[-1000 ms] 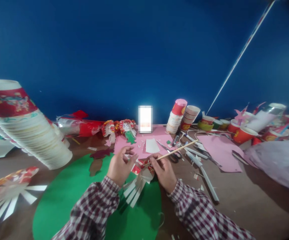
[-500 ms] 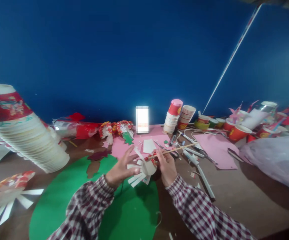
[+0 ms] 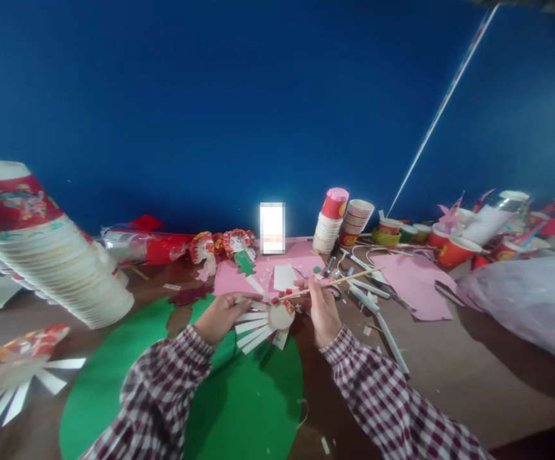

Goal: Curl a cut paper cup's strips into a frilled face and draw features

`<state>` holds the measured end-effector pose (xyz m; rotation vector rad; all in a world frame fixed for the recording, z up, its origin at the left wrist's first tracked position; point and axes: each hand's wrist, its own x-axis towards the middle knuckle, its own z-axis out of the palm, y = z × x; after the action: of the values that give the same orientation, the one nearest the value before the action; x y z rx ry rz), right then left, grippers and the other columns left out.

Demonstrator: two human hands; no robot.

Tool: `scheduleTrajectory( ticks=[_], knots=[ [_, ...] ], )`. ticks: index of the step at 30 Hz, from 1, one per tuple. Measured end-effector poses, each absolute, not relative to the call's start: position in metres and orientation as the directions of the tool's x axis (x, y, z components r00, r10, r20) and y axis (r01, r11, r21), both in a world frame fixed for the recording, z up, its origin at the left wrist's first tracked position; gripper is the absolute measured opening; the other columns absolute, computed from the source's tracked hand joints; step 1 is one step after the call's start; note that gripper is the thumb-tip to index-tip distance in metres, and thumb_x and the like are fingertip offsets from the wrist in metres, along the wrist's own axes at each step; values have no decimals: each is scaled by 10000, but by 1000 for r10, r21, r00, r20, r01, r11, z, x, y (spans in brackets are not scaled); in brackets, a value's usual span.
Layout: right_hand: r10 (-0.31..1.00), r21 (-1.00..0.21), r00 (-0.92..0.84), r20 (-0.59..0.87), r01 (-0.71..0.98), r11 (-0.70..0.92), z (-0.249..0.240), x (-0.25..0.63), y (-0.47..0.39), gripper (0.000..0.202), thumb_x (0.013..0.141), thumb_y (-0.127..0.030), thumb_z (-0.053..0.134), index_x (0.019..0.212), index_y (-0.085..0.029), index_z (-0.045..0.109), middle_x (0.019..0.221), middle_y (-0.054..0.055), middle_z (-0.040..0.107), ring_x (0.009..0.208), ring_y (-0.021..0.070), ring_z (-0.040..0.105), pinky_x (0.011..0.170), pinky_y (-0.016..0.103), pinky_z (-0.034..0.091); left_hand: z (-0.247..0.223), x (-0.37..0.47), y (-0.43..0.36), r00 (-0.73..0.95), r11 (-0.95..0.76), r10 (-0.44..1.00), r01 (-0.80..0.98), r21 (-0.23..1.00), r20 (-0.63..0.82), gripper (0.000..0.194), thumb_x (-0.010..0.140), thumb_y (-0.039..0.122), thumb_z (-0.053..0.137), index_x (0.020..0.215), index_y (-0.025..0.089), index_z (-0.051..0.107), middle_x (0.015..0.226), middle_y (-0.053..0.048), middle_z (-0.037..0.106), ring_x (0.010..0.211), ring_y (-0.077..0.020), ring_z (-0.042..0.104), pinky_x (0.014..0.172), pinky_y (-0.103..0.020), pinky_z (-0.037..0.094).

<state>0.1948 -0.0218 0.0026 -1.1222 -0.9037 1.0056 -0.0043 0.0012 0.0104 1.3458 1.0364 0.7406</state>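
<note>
Between my hands is a paper cup (image 3: 281,317) cut into white strips that fan out from its round base, with curled red-patterned strips along the upper right. My left hand (image 3: 220,317) is closed, thumb and fingers pinching a strip on the cup's left side. In my right hand (image 3: 324,313) a thin wooden stick (image 3: 357,276) is gripped; its left end lies across the top of the cup, near the red curls. Beneath both hands lies a large green paper sheet (image 3: 128,383).
Stacked paper cups (image 3: 57,255) lean at the left, above another cut cup (image 3: 23,370). Finished paper figures (image 3: 242,252) stand at the back beside pink paper (image 3: 301,252). Upright cup stacks (image 3: 330,220), glue sticks (image 3: 387,338) and a plastic bag (image 3: 527,306) are to the right.
My left hand has gone from spread fingers to a pinch on a strip. The cut cup has turned flatter, its strips fanning left. My right hand still holds the stick.
</note>
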Motion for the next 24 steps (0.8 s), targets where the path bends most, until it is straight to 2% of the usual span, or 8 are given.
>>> scheduleTrajectory(
  ticks=[3,5,8,11,15,18,21,24],
  knots=[
    [922,-973,372,107,-150,174,12,202,-20,463,784,-547,410,724,-140,624,438,-51,396,364,52,344,341,169,287,16,-10,3,415,124,891,172,977,-186,425,696,391,562,998,94,593,831,-98,686,761,-200,630,688,-299,479],
    [912,-962,388,132,-173,212,15,205,-18,448,787,-546,405,782,-146,607,436,-67,371,349,44,315,327,159,258,19,-11,3,443,133,874,183,974,-203,430,686,396,570,984,86,595,808,-104,688,776,-208,633,712,-310,478],
    [912,-966,367,185,-104,238,13,208,-16,400,782,-518,433,880,-159,581,514,-37,490,389,61,402,349,167,321,19,-10,2,482,135,850,196,971,-215,457,684,405,569,1007,82,581,796,-108,690,770,-217,638,718,-328,484],
    [937,-968,243,250,40,248,7,208,-14,325,763,-453,491,908,-171,558,688,22,602,509,109,528,422,208,424,20,-7,-2,518,134,827,200,971,-221,463,693,406,558,1026,86,573,789,-102,691,751,-215,642,691,-324,495],
    [941,-938,45,335,113,329,4,205,-16,247,796,-333,459,995,-204,527,950,57,609,669,141,601,626,288,497,23,-3,-6,537,92,820,218,972,-198,433,701,398,553,1012,100,589,750,-83,694,698,-192,647,663,-298,497],
    [951,-952,-65,301,30,303,8,203,-19,277,800,-298,443,1052,-229,534,1059,58,574,768,166,608,697,322,498,23,-3,-6,532,63,828,224,973,-176,407,699,383,563,1000,111,597,738,-73,693,677,-184,648,664,-296,497],
    [981,-980,-108,164,-133,149,13,203,-20,262,783,-336,450,978,-217,578,1035,54,578,787,184,608,613,298,515,21,-2,-6,545,62,820,215,975,-173,416,698,381,570,1014,110,590,746,-77,693,674,-185,648,673,-305,496],
    [996,-972,-68,54,-232,36,14,205,-18,237,748,-366,504,870,-180,585,893,44,611,678,139,606,501,219,490,19,-2,-5,571,67,803,195,979,-168,431,704,382,565,1039,110,574,756,-82,693,693,-190,648,688,-312,492]
  ],
)
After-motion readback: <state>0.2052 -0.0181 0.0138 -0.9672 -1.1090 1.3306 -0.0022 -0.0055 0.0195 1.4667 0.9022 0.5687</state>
